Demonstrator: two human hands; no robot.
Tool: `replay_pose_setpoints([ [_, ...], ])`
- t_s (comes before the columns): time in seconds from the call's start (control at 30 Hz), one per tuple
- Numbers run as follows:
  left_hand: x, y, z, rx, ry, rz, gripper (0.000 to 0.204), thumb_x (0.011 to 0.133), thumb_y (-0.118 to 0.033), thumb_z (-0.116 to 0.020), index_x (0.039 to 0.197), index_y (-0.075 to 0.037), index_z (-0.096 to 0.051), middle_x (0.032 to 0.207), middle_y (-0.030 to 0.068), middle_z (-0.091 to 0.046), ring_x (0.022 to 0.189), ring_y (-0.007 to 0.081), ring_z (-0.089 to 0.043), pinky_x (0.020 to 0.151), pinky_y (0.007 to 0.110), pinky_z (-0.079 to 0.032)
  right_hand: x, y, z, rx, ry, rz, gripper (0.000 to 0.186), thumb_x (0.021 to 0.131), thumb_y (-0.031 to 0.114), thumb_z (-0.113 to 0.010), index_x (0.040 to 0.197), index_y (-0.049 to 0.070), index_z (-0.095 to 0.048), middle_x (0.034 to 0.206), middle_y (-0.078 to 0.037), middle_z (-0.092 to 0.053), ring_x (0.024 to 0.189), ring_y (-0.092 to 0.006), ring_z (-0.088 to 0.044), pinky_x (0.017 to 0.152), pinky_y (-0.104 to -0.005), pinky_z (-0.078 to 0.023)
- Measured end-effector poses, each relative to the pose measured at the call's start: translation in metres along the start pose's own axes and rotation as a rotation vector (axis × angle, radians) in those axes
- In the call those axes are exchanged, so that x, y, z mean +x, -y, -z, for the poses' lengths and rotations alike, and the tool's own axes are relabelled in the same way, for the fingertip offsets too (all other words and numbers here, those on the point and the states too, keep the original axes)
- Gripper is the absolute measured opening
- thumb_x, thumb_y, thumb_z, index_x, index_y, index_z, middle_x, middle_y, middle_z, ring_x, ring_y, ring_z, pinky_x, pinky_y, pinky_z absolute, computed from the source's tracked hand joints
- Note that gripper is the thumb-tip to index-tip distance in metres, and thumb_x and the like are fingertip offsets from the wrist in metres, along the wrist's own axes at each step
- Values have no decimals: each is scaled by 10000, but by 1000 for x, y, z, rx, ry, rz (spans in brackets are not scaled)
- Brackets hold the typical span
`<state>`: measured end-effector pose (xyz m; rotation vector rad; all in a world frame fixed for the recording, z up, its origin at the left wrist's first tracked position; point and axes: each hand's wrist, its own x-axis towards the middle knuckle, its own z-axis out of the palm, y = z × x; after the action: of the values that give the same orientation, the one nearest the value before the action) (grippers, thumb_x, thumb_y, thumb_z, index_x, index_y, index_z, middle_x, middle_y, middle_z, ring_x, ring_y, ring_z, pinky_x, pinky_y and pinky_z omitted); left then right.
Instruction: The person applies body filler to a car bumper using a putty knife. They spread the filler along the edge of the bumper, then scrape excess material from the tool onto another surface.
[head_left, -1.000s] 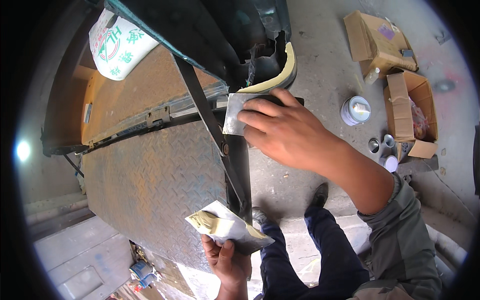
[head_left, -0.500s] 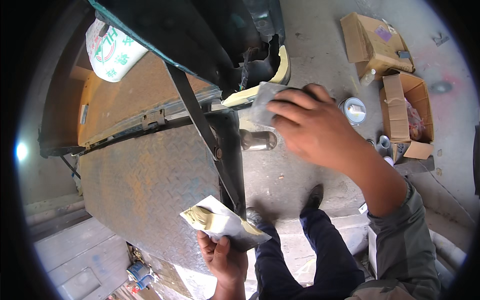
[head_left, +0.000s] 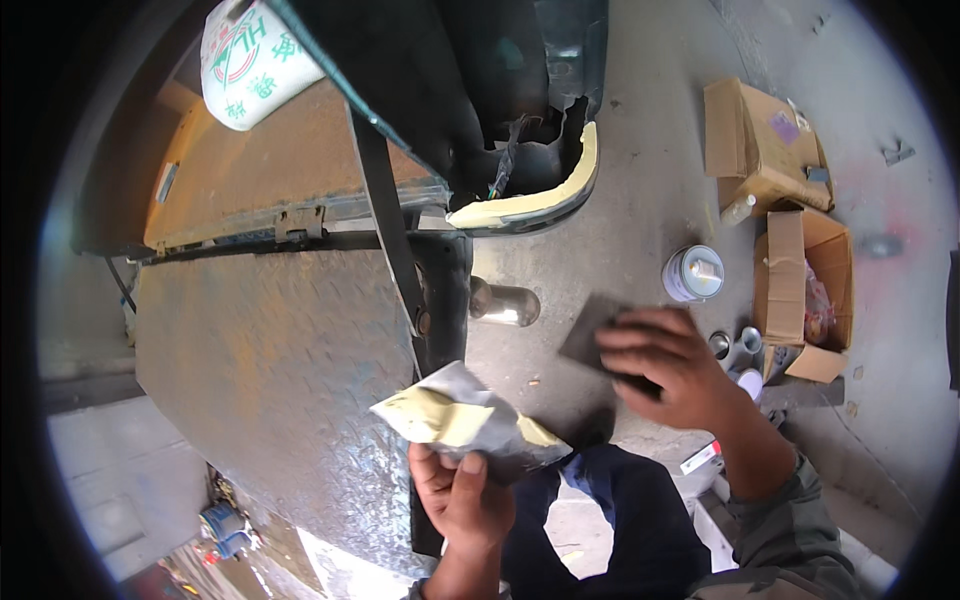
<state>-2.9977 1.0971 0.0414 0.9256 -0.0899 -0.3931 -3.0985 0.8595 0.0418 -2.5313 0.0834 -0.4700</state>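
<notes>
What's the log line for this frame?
curved edge: carries yellow paste | left hand: holds smeared sheet | right hand: holds dark plate, off edge

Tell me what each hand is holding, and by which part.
The left hand holds a paste-smeared plate by its near edge. The right hand holds a flat dark spreader by its right-hand end; blur hides finer detail.

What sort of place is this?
Probably a vehicle body workshop: a rusty tread-plate panel, cream paste along the rim of a dark shell, and a round tin on the grey floor.
</notes>
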Motion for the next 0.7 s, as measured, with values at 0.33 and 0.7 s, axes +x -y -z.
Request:
replay_pose_setpoints([
  [0.33,-40,141,72,-76,63,358,492,904,27,-571,1372,11,-422,1250,94,-596,1145,170,-557,1019,316,-397,100,3,-41,-797,-163,514,57,821,197,-669,848,149,-682,1278,-3,-610,1222,-167,-531,923,-469,-381],
  [0.7,-19,172,119,60,283,324,444,959,2,-537,1385,26,-415,1240,92,-610,1137,148,-562,987,276,-413,119,-10,-57,-963,-145,680,88,801,171,-621,839,97,-649,1193,-80,-648,1211,-208,-541,896,-509,-397],
])
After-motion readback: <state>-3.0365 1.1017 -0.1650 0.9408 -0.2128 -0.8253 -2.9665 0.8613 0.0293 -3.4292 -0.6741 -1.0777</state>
